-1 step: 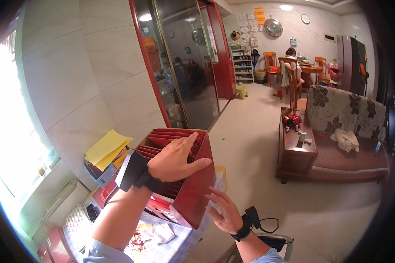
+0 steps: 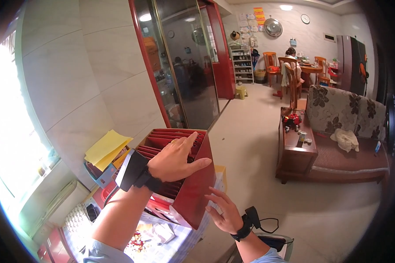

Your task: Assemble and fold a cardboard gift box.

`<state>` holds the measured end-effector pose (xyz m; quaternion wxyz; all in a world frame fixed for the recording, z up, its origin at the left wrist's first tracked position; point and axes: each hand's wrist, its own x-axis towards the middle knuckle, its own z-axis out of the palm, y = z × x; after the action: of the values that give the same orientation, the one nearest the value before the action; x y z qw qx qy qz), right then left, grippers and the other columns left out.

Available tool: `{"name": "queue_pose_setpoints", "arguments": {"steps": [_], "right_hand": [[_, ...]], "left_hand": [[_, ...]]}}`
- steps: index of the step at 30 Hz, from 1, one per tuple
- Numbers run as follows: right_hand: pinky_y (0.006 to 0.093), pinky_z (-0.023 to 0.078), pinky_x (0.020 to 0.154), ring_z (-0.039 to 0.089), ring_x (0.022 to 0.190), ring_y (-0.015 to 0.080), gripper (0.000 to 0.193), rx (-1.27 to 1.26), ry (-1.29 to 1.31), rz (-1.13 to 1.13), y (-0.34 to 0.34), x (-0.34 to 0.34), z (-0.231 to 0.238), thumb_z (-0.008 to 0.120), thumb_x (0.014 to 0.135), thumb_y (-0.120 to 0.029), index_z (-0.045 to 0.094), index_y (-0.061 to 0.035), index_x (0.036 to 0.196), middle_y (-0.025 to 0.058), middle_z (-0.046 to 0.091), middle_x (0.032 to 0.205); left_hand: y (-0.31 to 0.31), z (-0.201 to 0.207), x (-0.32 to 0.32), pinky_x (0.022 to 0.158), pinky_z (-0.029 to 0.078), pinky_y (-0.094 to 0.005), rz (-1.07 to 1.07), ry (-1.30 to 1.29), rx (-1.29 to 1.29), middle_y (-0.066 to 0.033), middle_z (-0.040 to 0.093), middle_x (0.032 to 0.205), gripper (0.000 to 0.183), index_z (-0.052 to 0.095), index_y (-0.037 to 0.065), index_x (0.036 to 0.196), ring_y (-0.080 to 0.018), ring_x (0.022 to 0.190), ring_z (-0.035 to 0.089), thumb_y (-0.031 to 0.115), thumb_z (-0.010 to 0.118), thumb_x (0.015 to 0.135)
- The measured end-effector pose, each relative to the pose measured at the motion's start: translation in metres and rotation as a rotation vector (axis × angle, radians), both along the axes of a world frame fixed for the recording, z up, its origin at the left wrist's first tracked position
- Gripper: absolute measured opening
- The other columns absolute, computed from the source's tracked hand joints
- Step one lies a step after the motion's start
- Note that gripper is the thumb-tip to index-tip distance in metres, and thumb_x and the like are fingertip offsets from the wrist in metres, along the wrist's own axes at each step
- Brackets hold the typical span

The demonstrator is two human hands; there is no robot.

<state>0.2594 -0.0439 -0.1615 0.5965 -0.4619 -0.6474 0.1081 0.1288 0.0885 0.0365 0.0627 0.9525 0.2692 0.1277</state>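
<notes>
A red box (image 2: 197, 184) stands on the table, its open top packed with a row of upright dark red cards or folders (image 2: 162, 136). Over this row lies my left hand (image 2: 173, 160), thumb out toward the box's right wall and fingers stretched forward. Whether its fingertips touch the folders I cannot tell. My right hand (image 2: 224, 212) is just off the box's near right side, palm toward it, fingers apart and holding nothing. Both wrists wear black straps; the left one carries a dark block-shaped device (image 2: 132, 171).
Left of the box, yellow paper (image 2: 107, 149) tops a blue bin (image 2: 104, 179). Papers and small red pieces lie on the checked tablecloth (image 2: 180, 247). A wooden sofa (image 2: 346, 160) stands at the right. Farther back, a person (image 2: 292, 59) sits at a round table (image 2: 311, 69).
</notes>
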Motion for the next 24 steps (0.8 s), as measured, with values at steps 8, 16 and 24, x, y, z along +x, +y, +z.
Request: {"name": "queue_pose_setpoints", "arguments": {"steps": [8, 16, 24], "right_hand": [[0.0399, 0.051, 0.091, 0.061, 0.112, 0.0383, 0.032, 0.008, -0.02, 0.004, 0.0023, 0.0025, -0.0049, 0.065, 0.092, -0.021, 0.06, -0.0036, 0.118, 0.0205, 0.054, 0.133], [0.0403, 0.051, 0.091, 0.06, 0.112, 0.0385, 0.032, -0.011, -0.036, -0.003, 0.0022, 0.0031, -0.007, 0.065, 0.092, -0.022, 0.059, -0.0049, 0.118, 0.0199, 0.054, 0.134], [0.04, 0.052, 0.09, 0.061, 0.112, 0.0368, 0.031, -0.023, -0.041, 0.0, 0.0026, 0.0027, -0.0087, 0.065, 0.092, -0.022, 0.06, -0.0054, 0.117, 0.0189, 0.055, 0.134]], "left_hand": [[0.0097, -0.0017, 0.0062, 0.097, 0.043, -0.0427, 0.027, 0.081, -0.021, -0.0286, 0.054, 0.124, 0.101, 0.029, -0.01, 0.145, -0.0366, 0.111, 0.054, 0.071, 0.046, 0.088], [0.0071, -0.0012, 0.0051, 0.108, 0.037, -0.0428, 0.046, 0.084, -0.039, -0.0303, 0.047, 0.136, 0.099, 0.032, -0.008, 0.145, -0.0389, 0.126, 0.048, 0.071, 0.047, 0.087], [0.0076, -0.0027, 0.0054, 0.107, 0.038, -0.0443, 0.047, 0.075, -0.031, -0.0297, 0.049, 0.134, 0.098, 0.035, -0.007, 0.144, -0.039, 0.125, 0.048, 0.072, 0.046, 0.087]]}}
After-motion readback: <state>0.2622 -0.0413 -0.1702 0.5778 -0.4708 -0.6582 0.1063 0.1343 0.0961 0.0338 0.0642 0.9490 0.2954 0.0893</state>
